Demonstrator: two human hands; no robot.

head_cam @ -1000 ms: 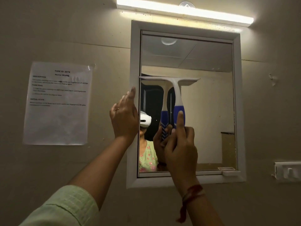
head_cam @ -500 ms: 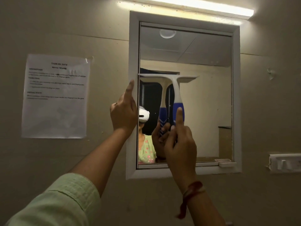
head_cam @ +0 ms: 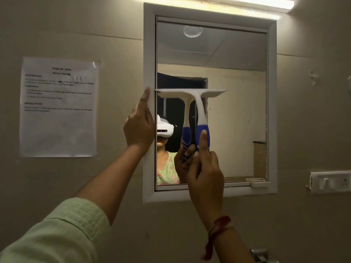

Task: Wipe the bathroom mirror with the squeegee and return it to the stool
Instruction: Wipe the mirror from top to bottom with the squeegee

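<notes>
**Squeegee held against the mirror glass, blade level at mid-height**

At the left of the frame, a printed paper notice [head_cam: 58,107] hangs on the beige wall. A pale green sleeve [head_cam: 62,234] enters from the lower left corner, and its bare forearm rises towards the centre. The left hand [head_cam: 139,126] lies against the left member of the white mirror frame [head_cam: 149,54]. Its fingers are extended upward and close together, and it grasps nothing.

Just right of it, the squeegee [head_cam: 199,111] is set on the mirror [head_cam: 237,111]. The white blade is horizontal with its left end at the inner left edge of the glass, and the handle points downward. A reflection of the squeegee appears immediately to the left of the handle.

The right hand [head_cam: 206,173] grips the blue lower part of the handle, fingers curled round it and the forefinger laid straight up its back. A red thread [head_cam: 218,226] circles the right wrist.

Along the top of the frame, a lit tube light [head_cam: 247,2] runs above the mirror. A small white ledge [head_cam: 259,184] sits at the mirror's lower right corner. At the right edge of the frame, a white switch plate [head_cam: 330,182] is fixed to the wall.
</notes>
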